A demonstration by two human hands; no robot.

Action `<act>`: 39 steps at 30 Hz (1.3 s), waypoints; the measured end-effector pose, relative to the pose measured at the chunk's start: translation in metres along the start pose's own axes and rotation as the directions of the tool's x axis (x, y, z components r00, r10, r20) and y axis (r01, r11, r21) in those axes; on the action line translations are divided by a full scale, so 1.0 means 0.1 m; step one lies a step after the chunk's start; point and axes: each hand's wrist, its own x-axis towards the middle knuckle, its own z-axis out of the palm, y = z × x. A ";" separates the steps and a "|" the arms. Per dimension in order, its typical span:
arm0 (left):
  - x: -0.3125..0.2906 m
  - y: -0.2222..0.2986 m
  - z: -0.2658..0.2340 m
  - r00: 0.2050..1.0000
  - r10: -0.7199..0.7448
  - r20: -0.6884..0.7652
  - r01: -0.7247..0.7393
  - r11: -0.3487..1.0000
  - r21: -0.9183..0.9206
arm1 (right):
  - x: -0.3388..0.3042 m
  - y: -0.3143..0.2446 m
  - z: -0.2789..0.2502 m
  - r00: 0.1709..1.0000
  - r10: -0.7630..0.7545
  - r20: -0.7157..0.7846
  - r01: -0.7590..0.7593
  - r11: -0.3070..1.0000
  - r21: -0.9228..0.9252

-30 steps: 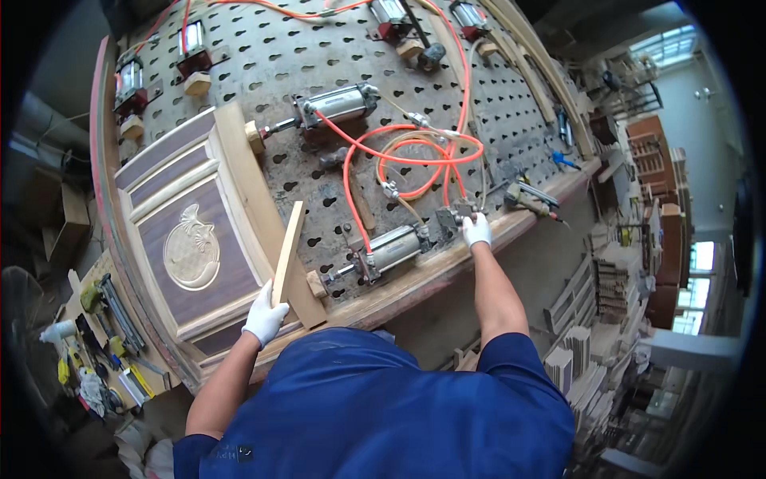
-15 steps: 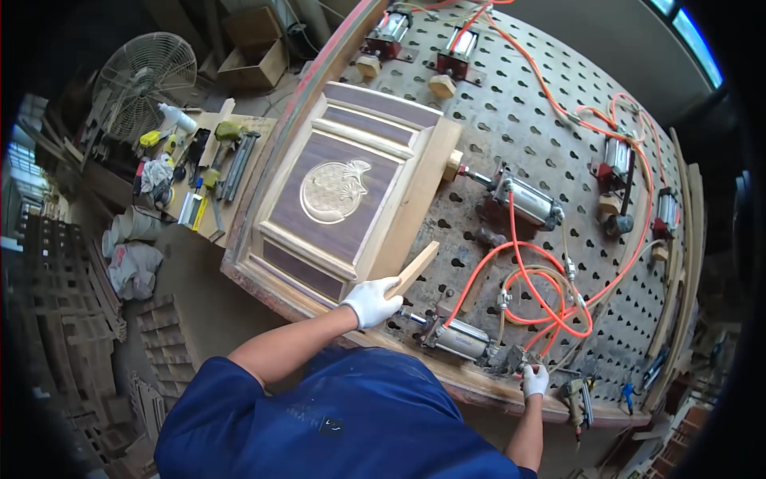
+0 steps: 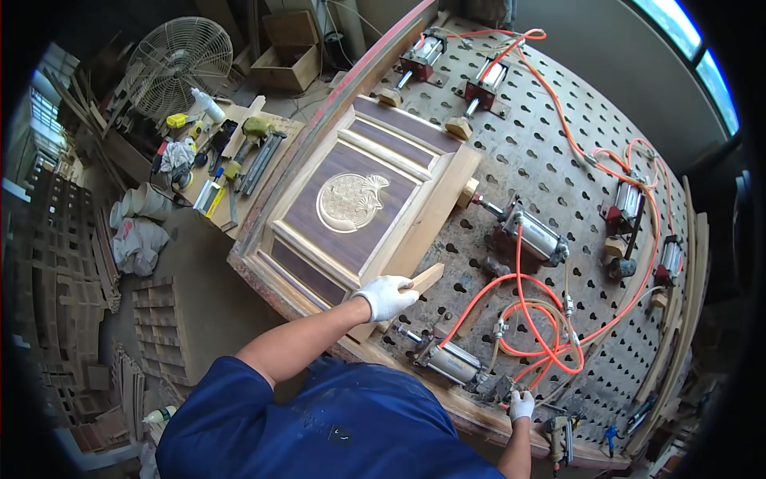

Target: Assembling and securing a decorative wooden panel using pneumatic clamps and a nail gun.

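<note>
A carved wooden door panel (image 3: 391, 185), framed in pale wood with dark fields, lies on the perforated metal table. My left hand (image 3: 388, 297), in a white glove, is closed around a short wood strip (image 3: 428, 277) at the panel's near right corner. In its white glove, my right hand (image 3: 522, 405) grips a small control valve (image 3: 503, 389) at the table's near edge; its fingers are partly hidden. Two far air cylinders (image 3: 423, 51) have rods out, their wooden pads (image 3: 459, 128) at the panel's far edge. Another cylinder (image 3: 533, 235) presses its pad toward the panel's right side.
A near cylinder (image 3: 453, 362) lies between my hands. Orange air hoses (image 3: 550, 319) loop over the table. An air gun (image 3: 561, 437) hangs at the near edge. Left of the table are a tool-covered side bench (image 3: 263, 132), a fan (image 3: 183, 68) and a white bag (image 3: 140, 243).
The two far cylinders' rods have extended, pushing their wooden pads to the panel's far edge. My view has shifted a little; both hands keep their holds.
</note>
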 end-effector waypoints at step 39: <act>0.15 0.12 0.10 0.998 0.066 -0.012 -0.067 0.994 -0.091 | 0.15 0.29 0.45 0.838 -0.341 -0.426 0.105 0.866 -0.488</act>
